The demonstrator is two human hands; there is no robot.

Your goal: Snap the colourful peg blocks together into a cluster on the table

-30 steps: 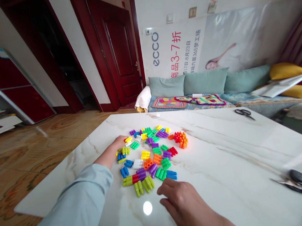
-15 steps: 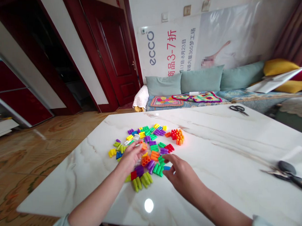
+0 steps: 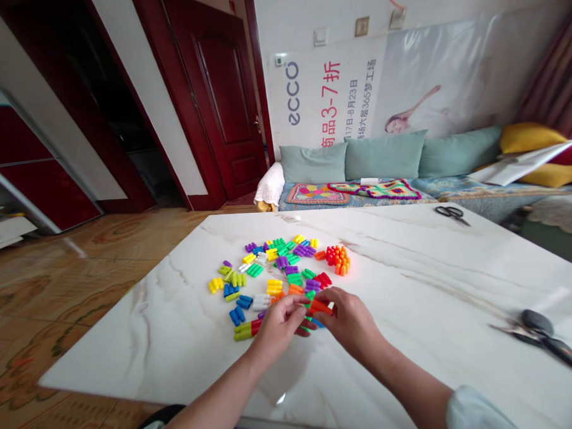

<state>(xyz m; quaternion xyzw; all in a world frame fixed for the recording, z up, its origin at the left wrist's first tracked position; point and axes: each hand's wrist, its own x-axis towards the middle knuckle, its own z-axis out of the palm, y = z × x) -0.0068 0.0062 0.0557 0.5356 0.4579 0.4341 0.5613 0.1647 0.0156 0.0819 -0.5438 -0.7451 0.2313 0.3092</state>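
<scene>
An orange plastic toy block (image 3: 321,306) made of joined tubes is held up between my hands, over the near side of a spread of similar blocks. My right hand (image 3: 350,316) pinches it from the right with thumb and fingers. From the left, my left hand (image 3: 281,317) closes its fingertips at the block's other end. Beneath and beside the hands lie green and orange blocks, partly hidden. A lime green block (image 3: 242,331) joined to a red one lies left of my left hand. White blocks (image 3: 261,302) and yellow blocks (image 3: 274,286) lie just beyond it.
The white marbled table (image 3: 413,310) also bears a cluster of red and orange blocks standing upright (image 3: 338,256). Black-handled scissors (image 3: 451,214) lie at the far right edge, and another black-handled cutting tool (image 3: 545,336) at the near right. A sofa (image 3: 388,159) stands behind.
My left hand has moved right and nearer, bringing the orange block to my right hand, which now grips it too. White and blue blocks formerly behind the left hand are uncovered.
</scene>
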